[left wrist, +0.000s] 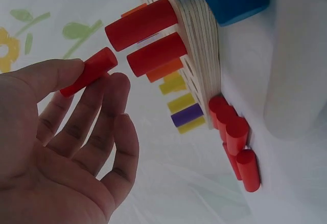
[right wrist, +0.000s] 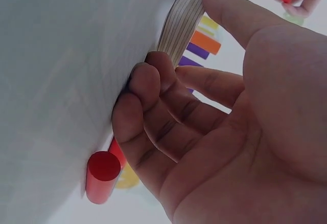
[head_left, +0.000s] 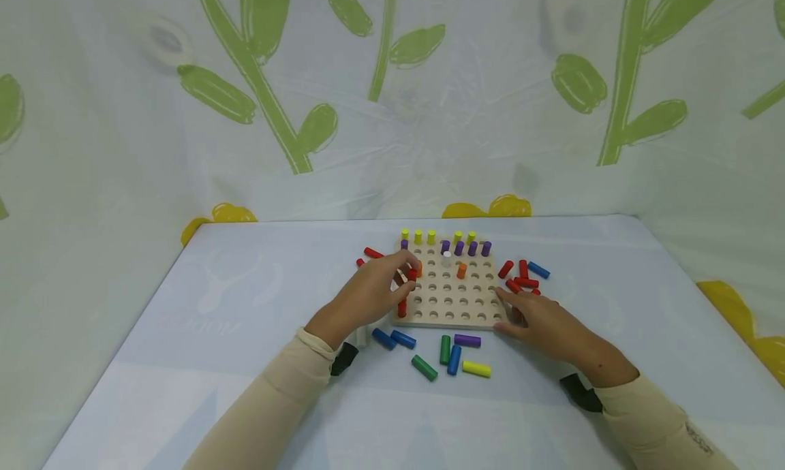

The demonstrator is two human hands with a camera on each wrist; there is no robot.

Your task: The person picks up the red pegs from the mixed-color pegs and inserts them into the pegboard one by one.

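Observation:
My left hand [head_left: 363, 296] pinches a red peg [left wrist: 93, 70] between thumb and fingers, above the left side of a wooden pegboard [head_left: 455, 323]. Red pegs [left wrist: 148, 23] stand in the board's left column just beyond that hand, with an orange peg [head_left: 420, 270] farther back. At the board's right front corner, my right hand [head_left: 546, 323] holds the edge, its thumb and fingertips against the layered wood [right wrist: 186, 22]. Yellow pegs [head_left: 431, 237] fill part of the back row, purple pegs [head_left: 472, 248] the row before it. A white peg [head_left: 447, 258] and another orange peg [head_left: 462, 271] stand farther in.
Loose blue [head_left: 403, 339], green [head_left: 424, 368], purple [head_left: 467, 340] and yellow pegs [head_left: 476, 369] lie in front of the board. Red pegs [head_left: 526, 282] and a blue peg [head_left: 539, 270] lie to its right. More red pegs [head_left: 373, 253] are at the left, behind my left hand.

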